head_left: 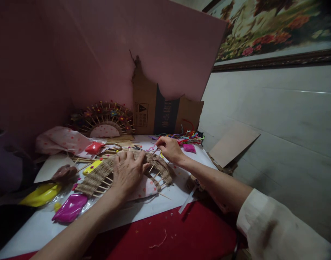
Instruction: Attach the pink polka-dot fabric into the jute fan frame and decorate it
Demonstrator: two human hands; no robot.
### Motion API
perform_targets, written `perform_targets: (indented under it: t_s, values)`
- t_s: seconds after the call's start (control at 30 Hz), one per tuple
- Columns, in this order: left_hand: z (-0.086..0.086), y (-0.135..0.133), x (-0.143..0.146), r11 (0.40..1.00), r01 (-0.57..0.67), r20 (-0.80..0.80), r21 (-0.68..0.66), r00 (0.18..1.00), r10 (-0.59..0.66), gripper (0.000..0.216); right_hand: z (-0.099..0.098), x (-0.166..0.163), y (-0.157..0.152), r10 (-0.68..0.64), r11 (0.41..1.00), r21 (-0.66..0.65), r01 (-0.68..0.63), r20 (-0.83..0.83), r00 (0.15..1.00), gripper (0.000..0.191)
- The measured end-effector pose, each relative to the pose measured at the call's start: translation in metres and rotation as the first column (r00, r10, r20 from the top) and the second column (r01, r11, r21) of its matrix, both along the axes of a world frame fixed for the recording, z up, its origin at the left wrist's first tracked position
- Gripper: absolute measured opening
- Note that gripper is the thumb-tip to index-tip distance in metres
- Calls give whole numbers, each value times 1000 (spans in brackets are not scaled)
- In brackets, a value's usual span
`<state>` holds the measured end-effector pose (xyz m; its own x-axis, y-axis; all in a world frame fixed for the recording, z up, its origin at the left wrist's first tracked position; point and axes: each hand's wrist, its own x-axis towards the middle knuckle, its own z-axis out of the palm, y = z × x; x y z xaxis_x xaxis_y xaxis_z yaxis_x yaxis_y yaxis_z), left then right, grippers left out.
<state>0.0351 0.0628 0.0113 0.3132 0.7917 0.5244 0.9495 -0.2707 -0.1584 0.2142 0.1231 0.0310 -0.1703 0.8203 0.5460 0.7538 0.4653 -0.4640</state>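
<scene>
A fan-shaped arch of woven twine [96, 178] on thin wooden sticks lies on the white sheet, with a pale, red-spotted fabric half-round [142, 189] inside its curve. Small coloured beads tip several sticks along its outer edge. My left hand [129, 171] grips the top of the arch, fingers bent over the weave and thumb toward the right. Just beyond the arch's right part, my right hand [169, 148] is closed in a pinch on a thin strand of twine [154, 151]. The tips of its fingers are partly hidden.
A finished-looking beaded fan [106, 119] stands at the back beside torn cardboard [145, 104]. Fuzzy coloured stems [191, 136] lie behind my right hand. Yellow [42, 195] and magenta [70, 208] clay packs are at left, near another person's hand [64, 172]. A translucent stick [187, 199] lies right.
</scene>
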Motion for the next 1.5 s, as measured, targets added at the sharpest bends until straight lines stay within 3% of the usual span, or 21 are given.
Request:
perform_targets:
  t_s: [0.37, 0.8, 1.13, 1.5]
  values:
    - [3, 2, 6, 1000, 11, -36, -5, 999, -11, 43, 0, 1, -2, 10, 1000, 5, -11, 13, 1000, 21]
    - [4, -4, 12, 989, 140, -4, -44, 990, -140, 39, 1, 2, -2, 3, 1000, 9, -3, 27, 1000, 22]
    - [5, -7, 13, 994, 104, -33, -43, 994, -106, 43, -1, -2, -1, 8, 1000, 26, -9, 14, 1000, 19]
    - [6, -2, 12, 986, 160, 7, -52, 987, -159, 42, -1, -2, -1, 24, 1000, 5, -24, -22, 999, 18]
